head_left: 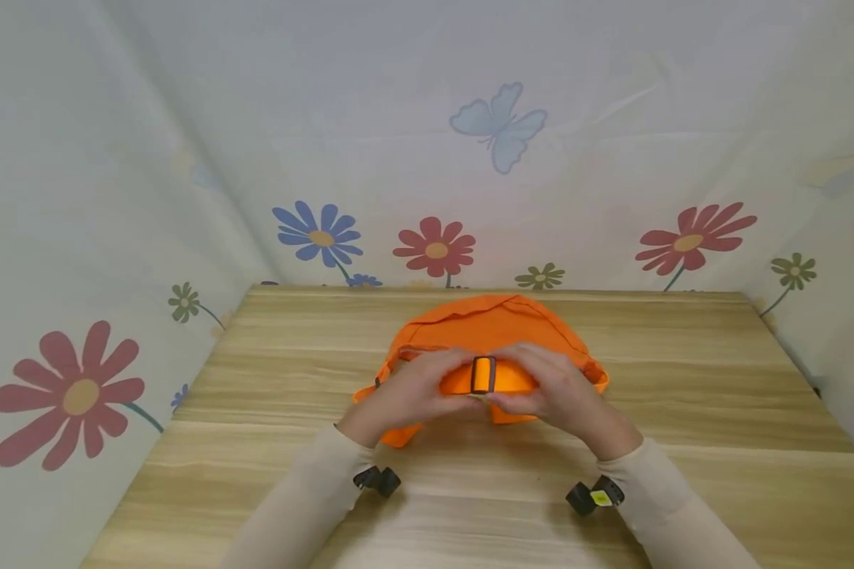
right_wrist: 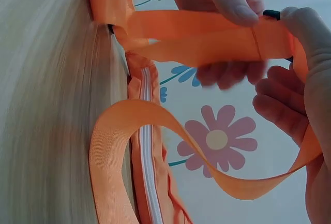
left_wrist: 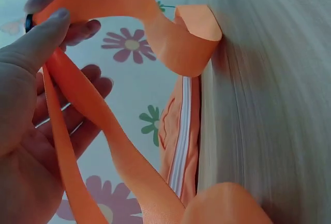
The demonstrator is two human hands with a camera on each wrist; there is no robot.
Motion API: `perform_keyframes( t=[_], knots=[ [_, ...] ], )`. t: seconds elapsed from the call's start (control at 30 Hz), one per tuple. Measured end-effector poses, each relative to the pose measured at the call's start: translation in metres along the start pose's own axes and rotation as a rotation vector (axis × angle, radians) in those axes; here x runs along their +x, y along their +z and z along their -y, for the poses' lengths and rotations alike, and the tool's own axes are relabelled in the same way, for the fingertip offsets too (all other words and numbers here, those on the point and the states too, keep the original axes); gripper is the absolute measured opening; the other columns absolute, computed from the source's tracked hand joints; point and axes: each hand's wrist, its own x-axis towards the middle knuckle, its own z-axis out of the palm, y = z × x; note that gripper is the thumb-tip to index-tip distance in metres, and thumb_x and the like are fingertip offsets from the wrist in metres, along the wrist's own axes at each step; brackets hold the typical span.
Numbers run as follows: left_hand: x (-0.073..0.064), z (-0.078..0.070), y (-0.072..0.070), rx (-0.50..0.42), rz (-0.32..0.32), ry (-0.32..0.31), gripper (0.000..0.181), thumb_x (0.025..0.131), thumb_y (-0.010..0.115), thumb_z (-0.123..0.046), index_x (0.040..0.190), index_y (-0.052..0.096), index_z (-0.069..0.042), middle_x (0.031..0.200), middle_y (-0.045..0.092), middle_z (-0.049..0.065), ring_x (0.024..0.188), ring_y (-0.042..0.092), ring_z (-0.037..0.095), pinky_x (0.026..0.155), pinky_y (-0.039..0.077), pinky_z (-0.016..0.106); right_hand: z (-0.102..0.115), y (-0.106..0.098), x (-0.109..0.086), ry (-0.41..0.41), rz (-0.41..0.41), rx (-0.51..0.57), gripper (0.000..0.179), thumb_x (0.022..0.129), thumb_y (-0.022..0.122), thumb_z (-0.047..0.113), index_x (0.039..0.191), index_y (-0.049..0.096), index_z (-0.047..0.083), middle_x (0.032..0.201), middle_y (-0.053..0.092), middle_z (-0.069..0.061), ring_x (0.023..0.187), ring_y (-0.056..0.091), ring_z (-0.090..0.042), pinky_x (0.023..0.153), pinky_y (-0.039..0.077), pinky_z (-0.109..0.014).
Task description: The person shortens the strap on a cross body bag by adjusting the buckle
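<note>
Reaching over a wood-grained counter (head_left: 697, 379), its pale and darker streaks running side to side, your arms wear cream sleeves (head_left: 676, 502) with black devices (head_left: 377, 480) at the cuffs. Above the surface, your left hand (head_left: 414, 393) pinches an orange strap (head_left: 515, 378) beside a dark buckle (head_left: 493, 374), while your right hand (head_left: 564, 393) pinches strap and buckle from the other side. More lengths of the strap curve down beneath your hands. Just beyond, the orange bag (head_left: 498, 322) rests on the counter close to the far edge, a white zip (left_wrist: 181, 136) running along it; whether anything is inside, you cannot tell. Behind the counter rises a pale wall covering (head_left: 626, 142) printed with red, blue and green flowers (head_left: 432, 250) and a light-blue butterfly (head_left: 500, 126), continuing along your left.
</note>
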Motion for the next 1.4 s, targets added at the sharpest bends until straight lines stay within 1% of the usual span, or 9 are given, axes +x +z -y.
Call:
perform_keyframes(
  t=[0.1, 0.23, 0.33, 0.47, 0.63, 0.77, 0.93, 1.1, 1.4],
  knots=[
    [0.001, 0.000, 0.001, -0.006, -0.020, -0.015, 0.056, 0.093, 0.088, -0.030, 0.143, 0.068, -0.013, 0.135, 0.074, 0.001, 0.123, 0.068, 0.020, 0.113, 0.057, 0.041, -0.001, 0.000, -0.002, -0.004, 0.007, -0.005, 0.047, 0.087, 0.093, 0.024, 0.124, 0.071, 0.005, 0.111, 0.076, -0.004, 0.093, 0.072, -0.017, 0.082, 0.064, -0.026],
    [-0.001, 0.003, -0.003, -0.024, -0.059, -0.009, 0.050, 0.091, 0.089, -0.028, 0.137, 0.073, -0.015, 0.127, 0.077, -0.001, 0.112, 0.069, 0.018, 0.104, 0.061, 0.037, -0.004, -0.005, -0.006, 0.018, 0.051, -0.033, 0.047, 0.097, 0.082, 0.039, 0.127, 0.071, 0.005, 0.111, 0.075, -0.004, 0.090, 0.069, -0.015, 0.078, 0.063, -0.026],
    [-0.003, 0.006, -0.007, -0.024, -0.077, -0.002, 0.046, 0.091, 0.089, -0.028, 0.133, 0.073, -0.015, 0.121, 0.076, -0.002, 0.105, 0.067, 0.017, 0.097, 0.061, 0.034, -0.007, -0.010, -0.009, 0.045, 0.080, -0.061, 0.051, 0.100, 0.074, 0.049, 0.128, 0.072, 0.007, 0.109, 0.074, -0.002, 0.088, 0.066, -0.013, 0.075, 0.061, -0.027],
    [-0.007, 0.010, -0.010, -0.020, -0.086, -0.026, 0.044, 0.091, 0.089, -0.027, 0.130, 0.072, -0.016, 0.117, 0.075, -0.004, 0.102, 0.065, 0.015, 0.093, 0.060, 0.032, -0.010, -0.017, -0.013, 0.064, 0.098, -0.103, 0.056, 0.101, 0.065, 0.058, 0.126, 0.073, 0.009, 0.105, 0.072, 0.002, 0.085, 0.060, -0.009, 0.072, 0.057, -0.026],
    [-0.010, 0.012, -0.010, -0.014, -0.084, 0.000, 0.056, 0.090, 0.090, -0.027, 0.140, 0.066, -0.017, 0.129, 0.073, -0.001, 0.107, 0.066, 0.017, 0.097, 0.062, 0.035, -0.010, -0.022, -0.014, 0.037, 0.096, -0.122, 0.058, 0.103, 0.056, 0.060, 0.122, 0.074, 0.008, 0.100, 0.070, 0.002, 0.080, 0.056, -0.008, 0.070, 0.054, -0.022],
    [-0.009, 0.011, -0.008, -0.008, -0.099, 0.046, 0.065, 0.091, 0.089, -0.027, 0.149, 0.059, -0.020, 0.138, 0.070, 0.000, 0.111, 0.068, 0.020, 0.102, 0.062, 0.042, -0.009, -0.022, -0.013, 0.016, 0.067, -0.099, 0.054, 0.105, 0.057, 0.057, 0.118, 0.075, 0.008, 0.097, 0.070, 0.003, 0.079, 0.057, -0.007, 0.071, 0.051, -0.017],
    [-0.007, 0.011, -0.006, 0.015, -0.126, 0.092, 0.061, 0.094, 0.086, -0.027, 0.148, 0.059, -0.019, 0.139, 0.071, 0.001, 0.115, 0.069, 0.021, 0.109, 0.059, 0.047, -0.009, -0.019, -0.012, -0.010, 0.017, -0.075, 0.050, 0.106, 0.059, 0.053, 0.116, 0.075, 0.007, 0.095, 0.068, 0.002, 0.078, 0.057, -0.008, 0.072, 0.050, -0.016],
    [-0.009, 0.011, -0.005, -0.025, -0.144, 0.082, 0.058, 0.097, 0.082, -0.030, 0.148, 0.057, -0.017, 0.139, 0.072, 0.001, 0.122, 0.069, 0.022, 0.115, 0.055, 0.050, -0.008, -0.017, -0.011, -0.009, 0.006, -0.053, 0.050, 0.104, 0.061, 0.054, 0.116, 0.075, 0.007, 0.095, 0.068, 0.002, 0.078, 0.057, -0.007, 0.072, 0.050, -0.015],
    [-0.007, 0.009, -0.003, -0.032, -0.157, 0.098, 0.054, 0.097, 0.081, -0.028, 0.145, 0.059, -0.017, 0.136, 0.072, 0.002, 0.121, 0.069, 0.022, 0.113, 0.056, 0.050, -0.006, -0.014, -0.008, -0.012, 0.001, -0.047, 0.052, 0.105, 0.061, 0.055, 0.115, 0.075, 0.006, 0.095, 0.069, 0.001, 0.078, 0.058, -0.008, 0.072, 0.051, -0.015]
  ],
)
